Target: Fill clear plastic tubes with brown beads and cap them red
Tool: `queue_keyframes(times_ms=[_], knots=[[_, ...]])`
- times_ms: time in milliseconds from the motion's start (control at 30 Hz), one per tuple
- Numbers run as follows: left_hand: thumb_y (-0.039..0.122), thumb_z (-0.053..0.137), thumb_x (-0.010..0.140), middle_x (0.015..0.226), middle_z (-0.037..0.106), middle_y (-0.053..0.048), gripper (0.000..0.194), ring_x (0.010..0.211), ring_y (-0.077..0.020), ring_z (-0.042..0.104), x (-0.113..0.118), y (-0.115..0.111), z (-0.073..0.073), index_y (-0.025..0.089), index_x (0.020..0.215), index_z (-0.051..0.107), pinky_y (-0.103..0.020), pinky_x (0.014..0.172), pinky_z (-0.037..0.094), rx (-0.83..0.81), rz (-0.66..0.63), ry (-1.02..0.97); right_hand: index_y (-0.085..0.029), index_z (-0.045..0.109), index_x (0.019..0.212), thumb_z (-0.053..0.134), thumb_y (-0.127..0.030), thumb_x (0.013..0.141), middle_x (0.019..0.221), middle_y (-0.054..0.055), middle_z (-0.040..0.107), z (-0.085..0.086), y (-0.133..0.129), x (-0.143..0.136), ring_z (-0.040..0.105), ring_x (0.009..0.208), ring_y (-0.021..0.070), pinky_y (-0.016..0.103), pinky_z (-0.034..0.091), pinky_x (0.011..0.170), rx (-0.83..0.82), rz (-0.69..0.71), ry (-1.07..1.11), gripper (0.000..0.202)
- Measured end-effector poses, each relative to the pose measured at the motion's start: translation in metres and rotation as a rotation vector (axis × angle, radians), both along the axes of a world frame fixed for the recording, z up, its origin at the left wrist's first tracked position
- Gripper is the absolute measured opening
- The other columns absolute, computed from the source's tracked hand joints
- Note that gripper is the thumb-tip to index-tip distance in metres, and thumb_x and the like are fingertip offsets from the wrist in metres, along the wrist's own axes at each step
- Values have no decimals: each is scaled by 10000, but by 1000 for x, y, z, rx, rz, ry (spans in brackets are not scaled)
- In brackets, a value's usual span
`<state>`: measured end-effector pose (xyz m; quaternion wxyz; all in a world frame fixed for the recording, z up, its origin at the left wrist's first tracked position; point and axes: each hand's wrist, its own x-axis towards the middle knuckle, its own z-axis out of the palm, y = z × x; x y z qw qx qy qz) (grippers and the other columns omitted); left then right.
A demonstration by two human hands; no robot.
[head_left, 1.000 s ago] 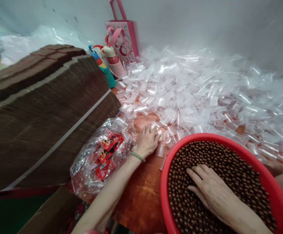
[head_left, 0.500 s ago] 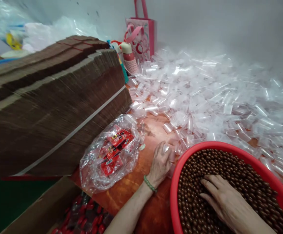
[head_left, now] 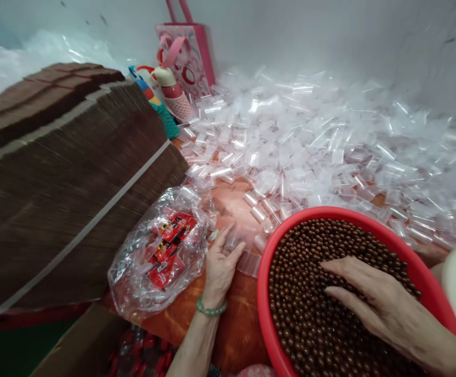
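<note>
My left hand, with a green bead bracelet at the wrist, has its thumb and fingers around a small clear plastic container. Another clear piece lies between this hand and the red basin. Glossy brown balls, like chocolate candies, fill the basin. Over them, my right hand reaches in from the right with thumb and forefinger apart; its other fingers are mostly hidden. A clear plastic bag with red printed packets lies left of my left hand.
A strapped stack of brown cardboard stands at left. Many clear plastic containers are heaped at the back. A bottle and a pink bag stand behind. A white-rimmed tub with red items is at right; red-capped pieces lie below left.
The view has swung right, showing the white-rimmed tub. My left hand has moved slightly left with the clear container. My right thumb and forefinger have spread and lifted over the brown balls.
</note>
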<state>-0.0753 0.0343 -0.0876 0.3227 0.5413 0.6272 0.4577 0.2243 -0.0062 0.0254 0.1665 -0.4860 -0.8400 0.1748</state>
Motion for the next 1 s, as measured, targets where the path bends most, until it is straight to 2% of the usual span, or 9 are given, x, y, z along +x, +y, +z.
queue_keyframes(times_ms=[67,133,200,267,467,633,767,867,1000], knots=[[331,651,869,1354,623,-112,523,1045,-225,698,6,-5,26,211,1363,533,-343,870,594,-51,-16,-224,-255,582,1287,520,-360,984,1214,67,686,2,3,-9,668,1091,193,313,550,958,-114,-13,153,326],[312,710,829,1347,627,-98,495,1106,-240,671,17,-12,54,213,1302,601,-351,939,564,-79,-42,-359,-256,567,1302,551,-334,971,1177,63,693,3,7,-19,679,1043,176,291,563,916,-231,-44,333,341],[277,746,804,1321,641,-78,439,1191,-243,622,32,-20,76,224,1230,658,-355,1031,507,-55,-112,-360,-251,543,1329,573,-324,957,1135,59,698,5,10,-27,689,977,163,274,575,863,-324,-92,500,381],[239,746,805,1299,650,-61,395,1231,-232,592,47,-27,89,246,1195,680,-354,1078,465,0,-223,-326,-246,533,1342,597,-315,938,1091,52,705,8,11,-32,689,923,155,258,576,816,-359,-116,602,415],[162,653,867,1295,640,-46,398,1214,-192,592,74,-37,85,292,1243,632,-327,1062,467,97,-484,-133,-230,655,1166,577,-242,925,1124,46,707,8,14,-20,655,1033,180,283,514,908,-364,-77,511,253],[230,582,923,1279,616,-80,308,1188,-225,593,70,-31,85,248,1229,608,-395,1050,463,48,-433,-53,-204,657,1147,496,-197,947,1108,73,689,-8,25,5,643,1049,205,356,487,966,-421,-99,230,257],[282,592,913,1244,580,-100,246,1176,-246,572,66,-27,89,209,1146,621,-422,1035,462,16,-455,-24,-180,657,1082,511,-134,908,1061,102,639,-20,21,10,664,935,223,378,536,866,-391,-39,-146,232],[245,534,943,1243,545,-107,232,1167,-223,559,67,-28,93,192,1155,612,-396,1023,476,20,-480,55,-167,614,1177,492,-15,832,1241,145,586,-30,7,8,657,1045,250,377,544,890,-273,39,-331,397],[145,427,965,1289,524,-148,339,1185,-212,550,70,-29,94,126,1282,545,-369,1033,491,36,-666,296,-100,541,1321,483,19,799,1354,202,547,-46,-10,8,520,1274,349,519,447,1061,-8,49,-508,539]])
